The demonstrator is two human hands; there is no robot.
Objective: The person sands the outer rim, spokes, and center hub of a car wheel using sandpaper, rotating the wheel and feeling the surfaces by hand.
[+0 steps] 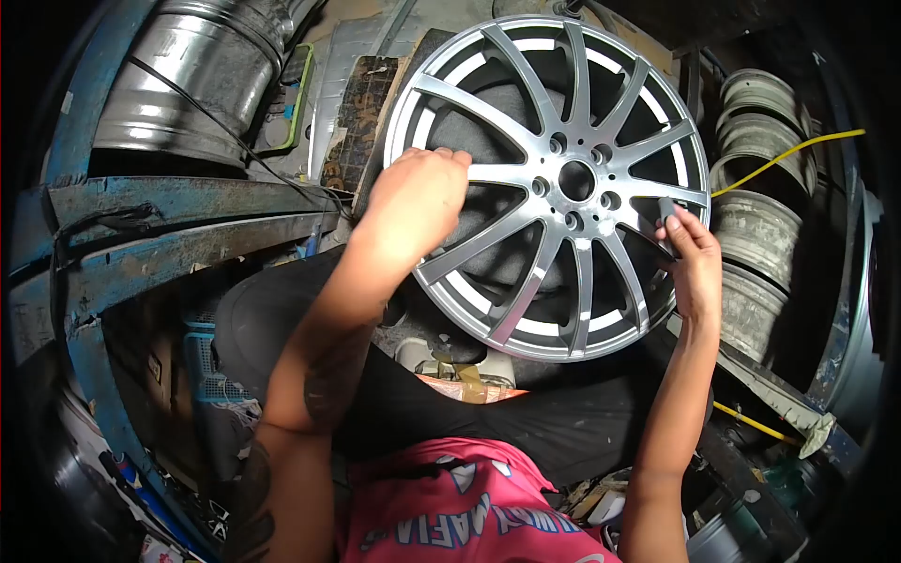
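Note:
A silver alloy wheel (577, 136) with many thin spokes lies face up in front of me, over my knees. My left hand (420, 192) is closed at its left side, fingers curled over a spoke near the outer edge. At the right side of the wheel, my right hand (693, 251) pinches a small dark grey piece (666, 208) between thumb and fingers. It looks like a folded scrap of sandpaper, though I cannot be sure. The piece is close to a right-hand spoke; whether it touches is unclear.
Blue, worn metal framing (188, 211) stands at the left, with a large shiny wheel barrel (183, 84) behind it. Several bare rims (751, 220) are stacked at the right, beside a yellow cable (798, 150). A blue plastic basket (211, 361) sits at lower left.

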